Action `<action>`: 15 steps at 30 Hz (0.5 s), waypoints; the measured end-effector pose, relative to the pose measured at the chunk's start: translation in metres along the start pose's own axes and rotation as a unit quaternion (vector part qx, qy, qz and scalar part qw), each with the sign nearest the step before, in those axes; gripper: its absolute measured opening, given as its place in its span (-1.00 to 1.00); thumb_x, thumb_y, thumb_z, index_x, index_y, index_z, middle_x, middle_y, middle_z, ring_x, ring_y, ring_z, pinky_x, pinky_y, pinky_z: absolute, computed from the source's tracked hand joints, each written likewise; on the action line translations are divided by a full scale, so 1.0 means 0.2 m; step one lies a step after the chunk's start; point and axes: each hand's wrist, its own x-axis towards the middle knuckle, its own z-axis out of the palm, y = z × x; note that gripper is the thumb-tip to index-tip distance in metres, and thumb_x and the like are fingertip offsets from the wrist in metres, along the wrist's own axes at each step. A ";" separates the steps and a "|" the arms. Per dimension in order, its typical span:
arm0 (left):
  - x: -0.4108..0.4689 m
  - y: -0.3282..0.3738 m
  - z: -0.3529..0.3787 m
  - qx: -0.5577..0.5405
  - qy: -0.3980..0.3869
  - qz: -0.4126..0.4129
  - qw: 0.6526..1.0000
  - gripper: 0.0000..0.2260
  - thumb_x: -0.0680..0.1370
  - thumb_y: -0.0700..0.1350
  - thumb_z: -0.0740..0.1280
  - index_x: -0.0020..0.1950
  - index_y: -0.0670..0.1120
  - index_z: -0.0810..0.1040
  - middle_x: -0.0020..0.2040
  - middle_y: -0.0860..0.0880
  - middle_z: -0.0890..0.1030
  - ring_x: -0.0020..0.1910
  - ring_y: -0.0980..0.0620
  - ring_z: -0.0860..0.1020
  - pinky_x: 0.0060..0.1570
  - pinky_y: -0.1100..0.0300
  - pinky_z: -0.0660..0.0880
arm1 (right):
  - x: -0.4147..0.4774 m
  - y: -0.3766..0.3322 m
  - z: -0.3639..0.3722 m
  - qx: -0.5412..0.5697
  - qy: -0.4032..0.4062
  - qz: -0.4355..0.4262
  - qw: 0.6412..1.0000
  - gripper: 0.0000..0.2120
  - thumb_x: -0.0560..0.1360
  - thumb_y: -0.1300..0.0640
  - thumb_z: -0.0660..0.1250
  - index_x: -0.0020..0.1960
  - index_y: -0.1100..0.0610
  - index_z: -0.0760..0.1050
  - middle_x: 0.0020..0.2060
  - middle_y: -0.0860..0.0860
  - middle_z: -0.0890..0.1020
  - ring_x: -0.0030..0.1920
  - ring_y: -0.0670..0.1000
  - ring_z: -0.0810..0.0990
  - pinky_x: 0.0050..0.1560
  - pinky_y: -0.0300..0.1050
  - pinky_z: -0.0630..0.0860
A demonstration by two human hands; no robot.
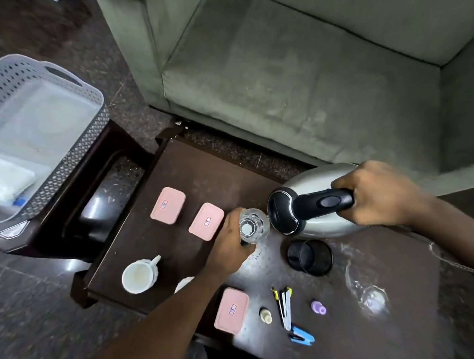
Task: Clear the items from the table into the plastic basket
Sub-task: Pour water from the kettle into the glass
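My right hand (376, 194) grips the black handle of a steel kettle (310, 186) at the table's far right side. My left hand (228, 243) is closed around a clear glass tumbler (253, 226) standing just left of the kettle. The grey plastic basket (73, 160) sits on a lower stool to the far left, with white packets inside. On the dark table (191, 170) lie three pink lidded boxes (168, 205) (206, 221) (231, 310), a white mug (139, 275), a black round base (309, 257), a stapler (285, 307), a blue clip (301, 336), two small bottles (265, 315) (318, 308) and a wine glass (369, 296).
A green sofa (293, 74) stands right behind the table. The floor is dark speckled stone. Part of a white object (184, 283) shows beside my left forearm. A chain bracelet (465, 267) hangs on my right wrist.
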 end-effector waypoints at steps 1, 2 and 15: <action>0.01 0.00 0.00 0.002 -0.004 0.000 1.000 -0.26 0.31 -0.29 0.50 0.42 0.08 0.34 0.27 0.10 0.47 0.29 0.08 0.52 0.29 0.06 0.53 | 0.00 0.00 0.01 -0.017 -0.004 -0.003 1.000 -0.81 0.19 0.00 0.24 -0.45 0.03 0.24 -0.59 0.06 0.29 -0.50 0.19 0.35 -0.49 -0.11 0.29; 0.01 0.00 0.01 0.004 -0.008 0.000 1.000 -0.27 0.31 -0.26 0.50 0.41 0.11 0.34 0.27 0.12 0.46 0.27 0.09 0.53 0.26 0.00 0.55 | 0.01 0.00 0.02 -0.036 -0.007 -0.005 0.999 -0.81 0.19 0.02 0.27 -0.44 0.05 0.27 -0.59 0.07 0.34 -0.49 0.21 0.39 -0.49 -0.13 0.26; 0.03 -0.04 0.00 0.038 -0.006 0.013 0.999 -0.24 0.30 -0.17 0.59 0.39 0.17 0.32 0.24 0.12 0.45 0.19 0.14 0.52 0.21 0.19 0.48 | -0.03 -0.06 -0.06 -0.156 0.003 -0.013 0.988 -0.79 0.24 0.02 0.35 -0.39 0.08 0.35 -0.52 0.07 0.49 -0.46 0.20 0.37 -0.44 -0.15 0.13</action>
